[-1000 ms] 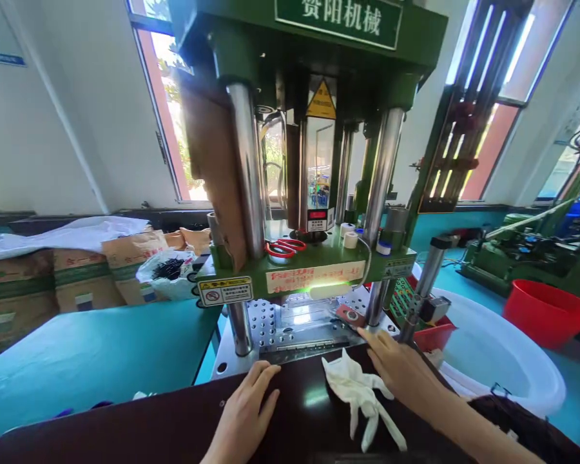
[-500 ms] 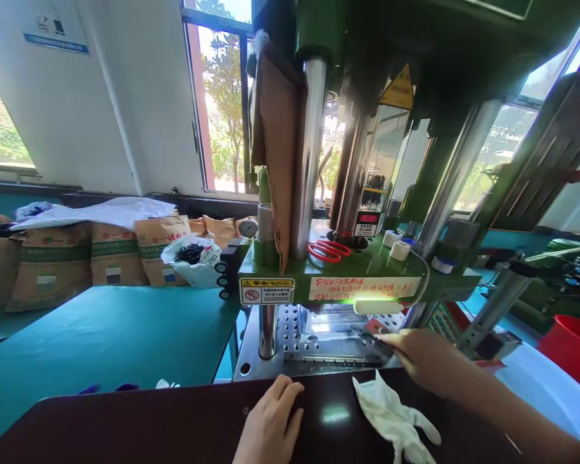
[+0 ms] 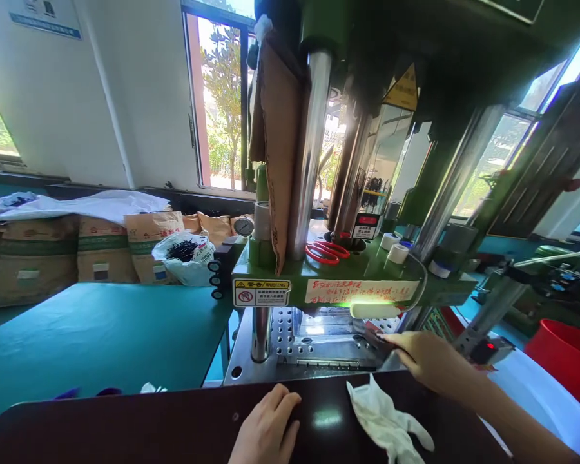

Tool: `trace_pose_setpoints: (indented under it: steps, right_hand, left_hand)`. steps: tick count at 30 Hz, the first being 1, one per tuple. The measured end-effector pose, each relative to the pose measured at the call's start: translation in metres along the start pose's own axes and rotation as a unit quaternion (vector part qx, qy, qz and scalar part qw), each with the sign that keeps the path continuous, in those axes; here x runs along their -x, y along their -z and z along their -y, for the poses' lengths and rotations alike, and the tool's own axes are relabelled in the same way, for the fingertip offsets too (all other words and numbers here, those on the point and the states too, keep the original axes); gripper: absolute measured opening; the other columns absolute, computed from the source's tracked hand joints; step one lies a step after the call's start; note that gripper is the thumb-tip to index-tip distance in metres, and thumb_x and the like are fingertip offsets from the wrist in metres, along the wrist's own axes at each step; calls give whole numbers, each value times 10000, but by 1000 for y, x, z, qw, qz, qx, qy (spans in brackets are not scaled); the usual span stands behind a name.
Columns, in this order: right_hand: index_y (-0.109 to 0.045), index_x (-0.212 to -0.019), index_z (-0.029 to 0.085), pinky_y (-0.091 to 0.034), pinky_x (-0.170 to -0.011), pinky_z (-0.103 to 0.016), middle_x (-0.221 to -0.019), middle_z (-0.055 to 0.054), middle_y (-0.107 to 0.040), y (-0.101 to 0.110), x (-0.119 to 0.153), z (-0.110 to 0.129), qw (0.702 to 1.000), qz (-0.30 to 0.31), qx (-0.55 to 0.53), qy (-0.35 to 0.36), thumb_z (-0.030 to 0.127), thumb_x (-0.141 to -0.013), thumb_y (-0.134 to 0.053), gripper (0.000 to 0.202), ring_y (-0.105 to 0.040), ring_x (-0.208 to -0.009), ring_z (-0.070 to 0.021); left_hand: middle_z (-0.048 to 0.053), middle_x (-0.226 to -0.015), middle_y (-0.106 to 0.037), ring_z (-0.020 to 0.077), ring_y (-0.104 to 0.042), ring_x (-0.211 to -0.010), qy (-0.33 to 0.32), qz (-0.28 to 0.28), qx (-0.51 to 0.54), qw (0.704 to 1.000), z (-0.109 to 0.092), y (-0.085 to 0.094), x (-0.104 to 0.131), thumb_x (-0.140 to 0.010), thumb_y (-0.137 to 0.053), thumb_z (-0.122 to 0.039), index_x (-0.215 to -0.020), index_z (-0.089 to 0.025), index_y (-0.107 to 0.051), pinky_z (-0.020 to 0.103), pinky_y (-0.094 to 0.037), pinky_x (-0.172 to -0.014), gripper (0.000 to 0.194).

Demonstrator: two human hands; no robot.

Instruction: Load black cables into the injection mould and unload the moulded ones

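My left hand (image 3: 267, 422) rests on the dark tabletop (image 3: 174, 419), fingers loosely bent and thumb apart, holding nothing. To the right, my right hand (image 3: 418, 354) reaches under the green press and grips a thin dark tool (image 3: 374, 336); its exact kind is blurred. The tool's far end is over the right part of the metal mould (image 3: 321, 330) on the press bed. A white glove (image 3: 386, 415) lies on the tabletop between my hands, touching neither.
Above the mould is the press's green plate (image 3: 261, 274), carrying red-handled scissors (image 3: 327, 252), white rolls (image 3: 397, 253) and a lit lamp (image 3: 374, 310). Left is a teal table (image 3: 145, 335) with sacks (image 3: 38, 258) behind. A red bucket (image 3: 563, 357) stands at right.
The camera view has shifted slightly. My right hand still grips the tool at the mould's right side, with the tool's angle slightly changed. My left hand stays on the tabletop.
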State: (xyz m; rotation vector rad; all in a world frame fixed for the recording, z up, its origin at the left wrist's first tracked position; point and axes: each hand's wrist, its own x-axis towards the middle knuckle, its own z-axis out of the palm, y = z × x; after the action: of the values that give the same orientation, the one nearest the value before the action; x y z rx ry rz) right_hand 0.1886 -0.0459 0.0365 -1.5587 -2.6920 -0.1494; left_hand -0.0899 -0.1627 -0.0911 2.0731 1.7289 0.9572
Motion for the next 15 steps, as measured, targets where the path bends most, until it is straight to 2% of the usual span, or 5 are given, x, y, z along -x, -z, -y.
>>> trace_pose_setpoints:
  steps: [3,6,12,15]
  right_hand:
    - [-489,-1258,199,-464,-768,-310,-1078,-97,-640,-14,0,5,999,-44,10,-24,198,-868,-288,439,-624,-893,-207]
    - [-490,-1258,170,-461,-790,-314,-1065,-114,-639,-32,-19,16,999,-39,19,-22,159,-862,-292,443,-613,-923,-215]
    - [-650,-984,143,-439,-772,-273,-984,-124,-669,-38,-74,26,995,-52,49,-68,123,-817,-391,309,-611,-902,-210]
    - [-662,-925,127,-440,-764,-285,-920,-126,-679,-42,-82,20,992,-69,49,-96,73,-828,-332,348,-619,-863,-206]
  left_hand:
    - [27,-981,-590,165,-588,-874,-6,38,-19,999,-3,5,-1,-742,-440,-129,-989,-266,-556,288,-498,-783,305]
    - [27,-986,-596,142,-592,-898,-3,71,-5,997,-4,10,-2,-755,-431,-135,-999,-255,-558,248,-493,-812,300]
    - [49,-1011,-587,163,-592,-920,6,85,-1,996,-1,11,-5,-762,-425,-146,-1010,-239,-554,278,-495,-826,295]
    - [50,-989,-586,151,-597,-883,9,89,13,996,-1,12,-5,-760,-409,-129,-999,-229,-553,250,-496,-793,297]
